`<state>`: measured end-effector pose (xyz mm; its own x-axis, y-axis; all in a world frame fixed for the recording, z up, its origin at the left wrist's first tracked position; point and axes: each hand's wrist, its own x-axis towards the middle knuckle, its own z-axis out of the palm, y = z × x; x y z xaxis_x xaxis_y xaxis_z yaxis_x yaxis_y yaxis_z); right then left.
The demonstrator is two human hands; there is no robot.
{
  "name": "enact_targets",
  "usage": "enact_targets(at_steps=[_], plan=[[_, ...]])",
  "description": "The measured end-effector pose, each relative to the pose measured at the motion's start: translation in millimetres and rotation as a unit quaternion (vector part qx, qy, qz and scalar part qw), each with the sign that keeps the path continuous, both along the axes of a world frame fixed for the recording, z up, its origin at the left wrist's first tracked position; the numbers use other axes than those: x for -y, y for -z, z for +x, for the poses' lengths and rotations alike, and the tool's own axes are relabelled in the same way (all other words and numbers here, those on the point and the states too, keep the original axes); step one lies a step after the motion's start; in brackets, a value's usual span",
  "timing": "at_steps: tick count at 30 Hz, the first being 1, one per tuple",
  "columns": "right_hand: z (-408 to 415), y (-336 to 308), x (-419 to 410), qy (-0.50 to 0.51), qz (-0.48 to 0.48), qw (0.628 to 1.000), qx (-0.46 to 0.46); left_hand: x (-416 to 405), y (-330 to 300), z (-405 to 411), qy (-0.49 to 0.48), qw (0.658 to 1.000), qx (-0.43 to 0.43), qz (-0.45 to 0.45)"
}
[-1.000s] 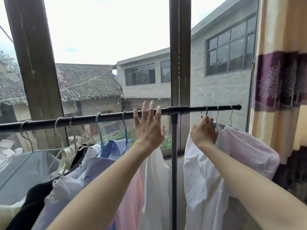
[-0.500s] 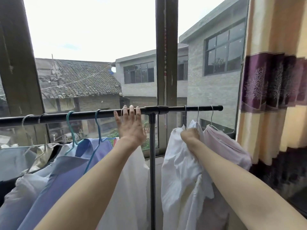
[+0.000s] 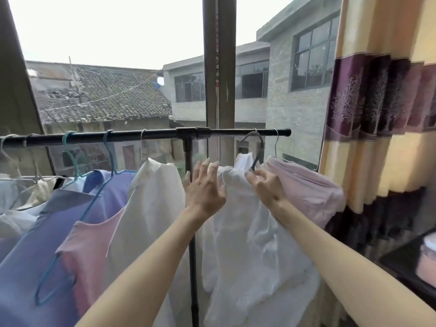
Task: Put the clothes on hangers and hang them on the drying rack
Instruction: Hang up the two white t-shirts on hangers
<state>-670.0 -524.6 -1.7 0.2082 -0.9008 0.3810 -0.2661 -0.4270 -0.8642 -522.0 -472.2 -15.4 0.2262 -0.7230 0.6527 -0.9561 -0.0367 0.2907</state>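
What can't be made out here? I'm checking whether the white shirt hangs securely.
Head view only:
- Hanger shoulders inside the white shirt: covered by cloth.
- Its hook: motion-blurred, so whether it sits on the rod is unclear.
- Right hand fingertips: blurred, grip uncertain.
- Shirt hem: cut off by the bottom edge.
- Rod's left end: cut off by the frame edge.

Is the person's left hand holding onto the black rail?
No, the left hand is open below the black rail, fingers spread beside the white garment.
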Motion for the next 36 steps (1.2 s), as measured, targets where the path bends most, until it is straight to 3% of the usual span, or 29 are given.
enact_targets(at_steps=[4,9,17,19,23,24,25,29,31,36], plan=[[-47,44,-24,-0.054,-0.016,0.998,-0.023,-4,55,-23,0.059,0.993,-0.027,0.102],[-90,106,-42,-0.081,0.007,0.995,-0.064,-20,119,-36,0.138,0.981,-0.045,0.129],[-128,197,-63,0.109,0.116,0.965,-0.209,-66,197,-110,0.214,0.938,-0.153,0.226],[-141,219,-75,0.140,0.152,0.958,-0.201,-77,213,-124,0.271,0.899,-0.183,0.292],[-157,252,-100,0.156,0.164,0.966,-0.123,-93,229,-134,0.374,0.771,-0.212,0.469],[-157,256,-104,0.156,0.171,0.968,-0.096,-93,233,-132,0.383,0.758,-0.219,0.480],[-157,261,-111,0.160,0.180,0.969,-0.062,-94,241,-131,0.380,0.755,-0.233,0.480],[-155,263,-122,0.180,0.161,0.969,0.047,-86,260,-133,0.321,0.809,-0.267,0.414],[-159,266,-123,0.177,0.166,0.967,0.080,-84,269,-138,0.321,0.810,-0.267,0.411],[-171,263,-126,0.132,0.167,0.974,0.076,-78,293,-150,0.342,0.822,-0.186,0.416]])
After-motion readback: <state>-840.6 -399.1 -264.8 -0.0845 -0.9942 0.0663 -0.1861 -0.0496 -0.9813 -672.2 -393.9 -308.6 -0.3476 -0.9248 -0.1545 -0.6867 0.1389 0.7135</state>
